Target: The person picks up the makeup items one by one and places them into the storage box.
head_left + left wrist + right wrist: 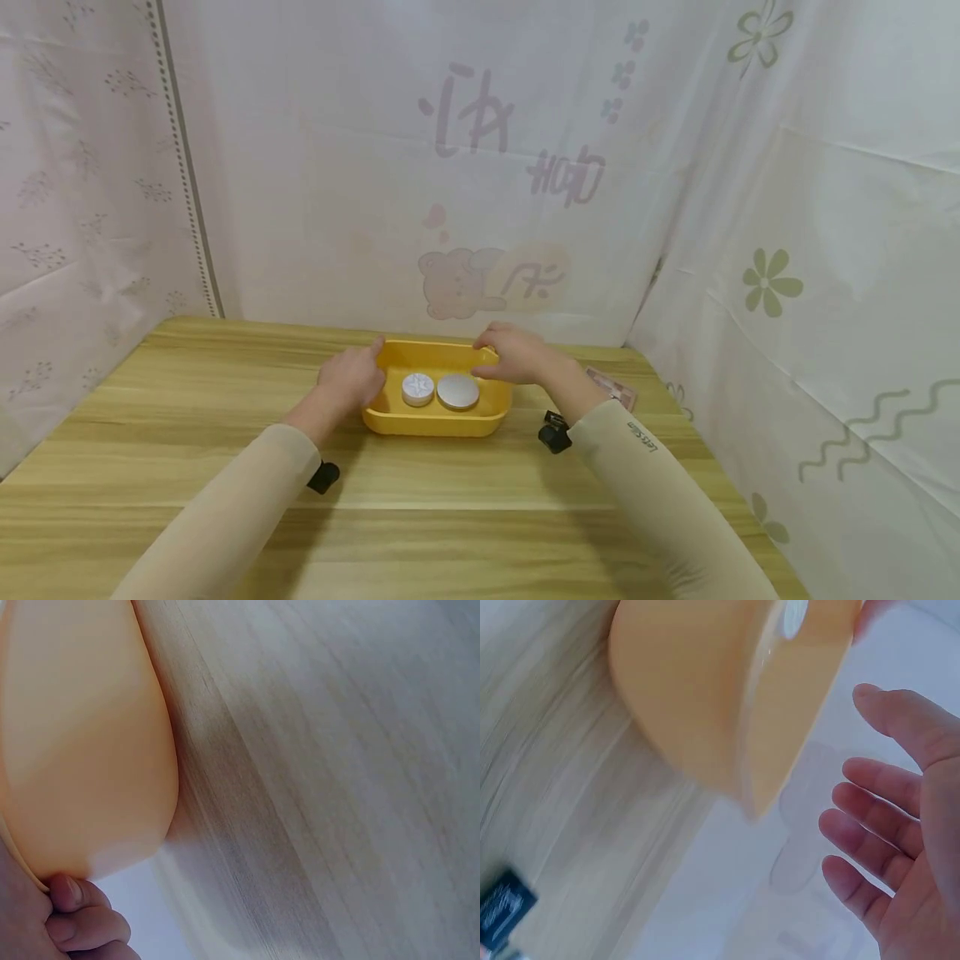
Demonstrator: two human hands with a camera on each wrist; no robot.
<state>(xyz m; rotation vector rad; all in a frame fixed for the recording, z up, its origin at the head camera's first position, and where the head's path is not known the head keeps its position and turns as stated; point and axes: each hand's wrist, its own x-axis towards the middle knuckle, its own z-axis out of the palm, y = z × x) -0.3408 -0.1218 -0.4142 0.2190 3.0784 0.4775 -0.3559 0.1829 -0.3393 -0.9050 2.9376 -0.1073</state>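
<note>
One white disc (417,389) and one silver disc (458,391) inside a yellow tub (431,426), on a wooden table (420,542) at twelve o'clock, left hand (351,378) gripping the tub's nine-o'clock end, right hand (516,355) loosely spread near its two o'clock, holding nothing, pink card (617,387) beyond at three.

Yellow tray (90,750): cropped in both wrist views.
Pink packet (618,388): partly behind right sleeve (645,483).
Dark tag (507,906): lettering blurred.

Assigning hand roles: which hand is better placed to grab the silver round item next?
Probably the right hand: it holds nothing and is nearer the silver round item, while the left hand grips the yellow tray.
</note>
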